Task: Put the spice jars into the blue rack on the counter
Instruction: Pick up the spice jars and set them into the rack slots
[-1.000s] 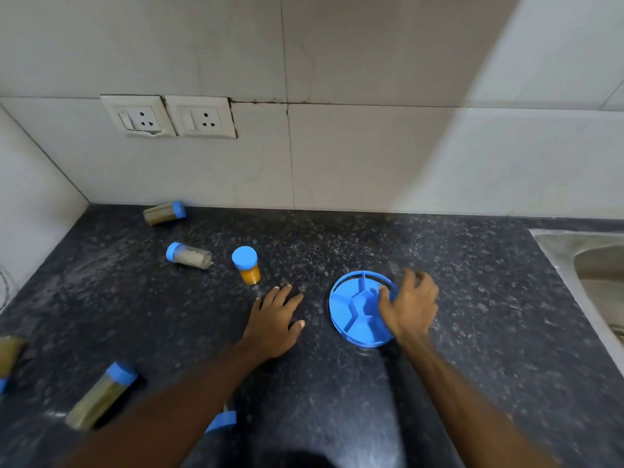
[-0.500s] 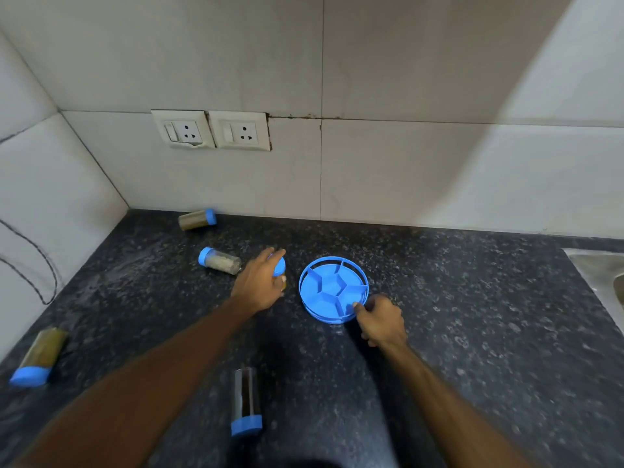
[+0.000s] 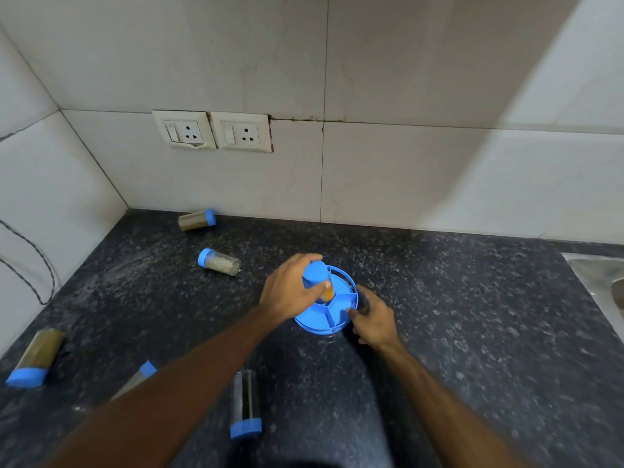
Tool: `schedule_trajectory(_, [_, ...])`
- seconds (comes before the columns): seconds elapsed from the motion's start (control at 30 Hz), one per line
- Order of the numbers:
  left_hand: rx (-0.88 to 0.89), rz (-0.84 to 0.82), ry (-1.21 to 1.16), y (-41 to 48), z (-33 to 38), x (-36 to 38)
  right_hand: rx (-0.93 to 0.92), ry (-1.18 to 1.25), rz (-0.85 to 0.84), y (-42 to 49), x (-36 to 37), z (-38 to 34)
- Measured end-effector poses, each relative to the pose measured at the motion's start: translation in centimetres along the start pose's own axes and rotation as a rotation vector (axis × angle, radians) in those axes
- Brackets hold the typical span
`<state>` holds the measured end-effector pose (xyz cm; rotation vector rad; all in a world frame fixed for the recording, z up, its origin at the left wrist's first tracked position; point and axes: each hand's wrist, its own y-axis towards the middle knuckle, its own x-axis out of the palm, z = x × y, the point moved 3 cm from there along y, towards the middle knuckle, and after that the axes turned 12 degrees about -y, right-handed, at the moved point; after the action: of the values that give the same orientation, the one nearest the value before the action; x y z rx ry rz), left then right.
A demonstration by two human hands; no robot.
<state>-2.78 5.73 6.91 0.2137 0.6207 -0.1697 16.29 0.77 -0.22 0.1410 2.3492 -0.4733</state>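
Note:
The round blue rack (image 3: 332, 317) with wedge compartments sits on the dark counter (image 3: 472, 315). My left hand (image 3: 287, 290) grips an upright blue-capped jar of orange spice (image 3: 319, 282), whose base is at a compartment on the rack's left side. My right hand (image 3: 373, 317) holds the rack's right rim. Other blue-capped jars lie on their sides: one by the back wall (image 3: 197, 220), a pale one (image 3: 219, 261), a dark one (image 3: 246, 405) near me, one at far left (image 3: 35, 358), and one partly hidden under my left forearm (image 3: 143, 374).
Two wall sockets (image 3: 212, 131) sit above the counter at the back left. A black cable (image 3: 40, 265) hangs on the left wall. A steel sink edge (image 3: 597, 282) lies at the right.
My left hand has picked up the orange spice jar and carried it right, over to the rack. My right hand has stayed on the rack's rim.

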Motion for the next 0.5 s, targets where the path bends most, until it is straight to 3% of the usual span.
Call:
schedule_trajectory(0.23, [-0.125,-0.098,0.064,-2.2,-1.8,0.2,-0.03,0.054,0.007,-0.1,1.7,0.4])
schedule_trajectory(0.4, [-0.337,-0.09,0.174,-6.3,-5.6,-2.4,-0.029,0.066,-0.014,-0.9,3.1,-0.4])
schedule_trajectory(0.5, [-0.573,-0.11,0.29,-9.6,-7.6,-4.3,-0.035,0.066,-0.033,-1.3,3.9,-1.8])
